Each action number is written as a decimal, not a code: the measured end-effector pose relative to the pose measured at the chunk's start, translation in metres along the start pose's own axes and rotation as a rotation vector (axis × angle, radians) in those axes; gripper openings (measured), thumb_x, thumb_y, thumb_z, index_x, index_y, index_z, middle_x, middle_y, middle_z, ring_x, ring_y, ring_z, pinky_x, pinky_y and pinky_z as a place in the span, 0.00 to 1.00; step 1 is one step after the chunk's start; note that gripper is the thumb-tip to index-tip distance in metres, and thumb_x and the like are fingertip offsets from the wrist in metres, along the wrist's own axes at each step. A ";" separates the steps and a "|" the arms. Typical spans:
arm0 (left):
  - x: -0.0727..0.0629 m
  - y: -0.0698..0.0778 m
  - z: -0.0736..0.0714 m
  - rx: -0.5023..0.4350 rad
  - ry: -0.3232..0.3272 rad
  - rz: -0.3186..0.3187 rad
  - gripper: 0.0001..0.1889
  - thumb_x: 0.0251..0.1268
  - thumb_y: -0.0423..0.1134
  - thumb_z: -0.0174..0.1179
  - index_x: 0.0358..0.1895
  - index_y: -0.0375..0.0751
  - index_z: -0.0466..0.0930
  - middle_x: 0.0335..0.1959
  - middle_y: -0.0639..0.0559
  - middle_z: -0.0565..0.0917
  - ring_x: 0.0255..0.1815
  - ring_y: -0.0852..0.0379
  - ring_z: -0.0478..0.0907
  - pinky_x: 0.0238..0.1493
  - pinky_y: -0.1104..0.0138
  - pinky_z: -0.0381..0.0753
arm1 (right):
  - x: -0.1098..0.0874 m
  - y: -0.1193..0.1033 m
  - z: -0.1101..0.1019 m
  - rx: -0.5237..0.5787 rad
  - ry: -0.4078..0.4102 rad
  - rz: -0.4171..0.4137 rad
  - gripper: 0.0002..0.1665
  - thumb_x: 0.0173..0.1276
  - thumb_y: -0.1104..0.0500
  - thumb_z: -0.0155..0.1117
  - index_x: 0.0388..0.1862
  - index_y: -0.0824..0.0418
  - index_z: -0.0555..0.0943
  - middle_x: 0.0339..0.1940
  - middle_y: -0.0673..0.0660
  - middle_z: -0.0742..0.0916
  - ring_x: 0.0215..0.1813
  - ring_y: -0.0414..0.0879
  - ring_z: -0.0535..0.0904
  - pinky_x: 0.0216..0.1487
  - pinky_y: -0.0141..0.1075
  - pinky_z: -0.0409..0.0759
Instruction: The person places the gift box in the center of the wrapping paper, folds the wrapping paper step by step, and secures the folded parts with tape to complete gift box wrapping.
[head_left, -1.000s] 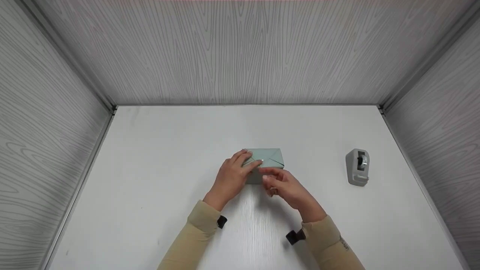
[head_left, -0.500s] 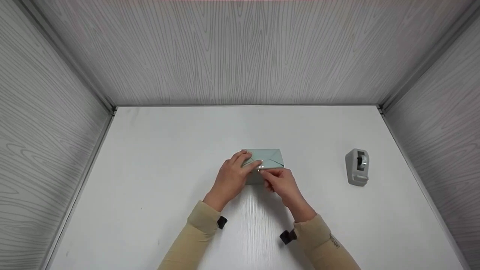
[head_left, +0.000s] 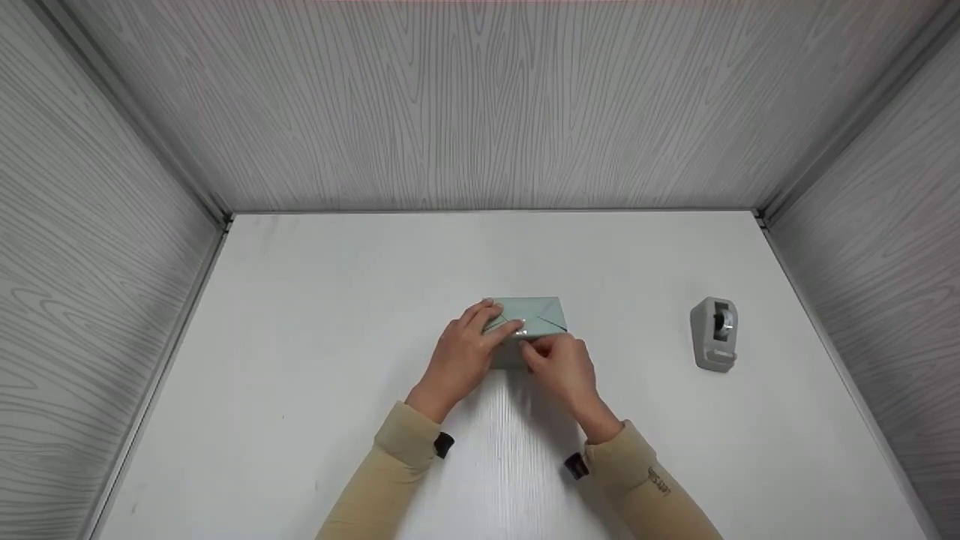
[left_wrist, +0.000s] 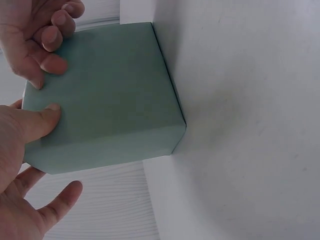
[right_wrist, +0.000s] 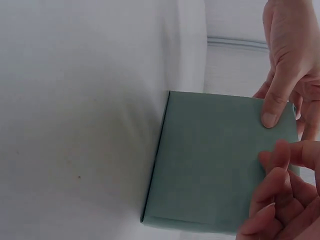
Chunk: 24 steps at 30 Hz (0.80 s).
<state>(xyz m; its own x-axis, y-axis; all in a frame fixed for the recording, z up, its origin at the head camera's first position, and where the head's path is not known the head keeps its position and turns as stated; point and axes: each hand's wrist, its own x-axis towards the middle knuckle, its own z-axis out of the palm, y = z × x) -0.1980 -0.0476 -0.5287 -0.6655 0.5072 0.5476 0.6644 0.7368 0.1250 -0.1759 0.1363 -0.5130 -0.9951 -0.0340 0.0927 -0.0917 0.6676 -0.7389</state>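
Note:
A small box wrapped in pale green paper (head_left: 544, 307) stands on the table, its folded flaps facing up. My left hand (head_left: 461, 352) holds it at its left end; the thumb (left_wrist: 47, 120) lies flat on one side while other fingers reach over the top. Shiny clear tape (head_left: 520, 331) shows on the top near the front edge, by a left fingertip. Just below that edge is my right hand (head_left: 566, 371), thumb and forefinger pinched together at the near face; the tape's end is hidden in them. Its other fingers (right_wrist: 267, 215) are curled.
A grey tape dispenser (head_left: 714, 335) with a roll in it stands on the right of the white table (head_left: 337, 300). Grey wood-grain panels (head_left: 480, 105) rise at the back and both sides.
My right hand has come in from the right, its loose fingers closing to a pinch at the box's front edge. The left hand and box have stayed nearly still.

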 end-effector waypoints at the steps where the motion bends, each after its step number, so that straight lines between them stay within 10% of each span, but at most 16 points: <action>1: 0.000 0.000 0.000 0.001 -0.001 -0.001 0.22 0.64 0.32 0.66 0.59 0.57 0.81 0.59 0.47 0.75 0.66 0.49 0.68 0.40 0.55 0.81 | 0.000 0.000 0.000 -0.016 -0.003 0.000 0.16 0.66 0.56 0.65 0.20 0.60 0.87 0.13 0.44 0.81 0.19 0.40 0.76 0.23 0.36 0.74; 16: -0.016 -0.006 -0.005 -0.163 -0.075 -0.064 0.33 0.61 0.35 0.69 0.70 0.48 0.70 0.74 0.47 0.63 0.76 0.47 0.55 0.64 0.51 0.69 | -0.010 0.029 -0.034 0.101 -0.059 -0.007 0.05 0.66 0.62 0.67 0.29 0.59 0.86 0.20 0.48 0.81 0.25 0.43 0.75 0.25 0.34 0.72; 24: -0.026 -0.001 -0.005 -0.317 -0.036 -0.267 0.37 0.65 0.42 0.67 0.74 0.42 0.59 0.70 0.41 0.63 0.66 0.46 0.69 0.60 0.55 0.73 | -0.010 0.051 -0.042 0.194 0.055 -0.008 0.09 0.64 0.63 0.69 0.41 0.62 0.80 0.30 0.53 0.79 0.36 0.47 0.76 0.34 0.34 0.75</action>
<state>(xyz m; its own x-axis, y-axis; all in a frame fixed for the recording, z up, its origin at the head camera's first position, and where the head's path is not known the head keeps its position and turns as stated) -0.1799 -0.0640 -0.5388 -0.8362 0.3368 0.4327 0.5352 0.6732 0.5103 -0.1694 0.2016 -0.5233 -0.9913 0.0050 0.1315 -0.1105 0.5114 -0.8522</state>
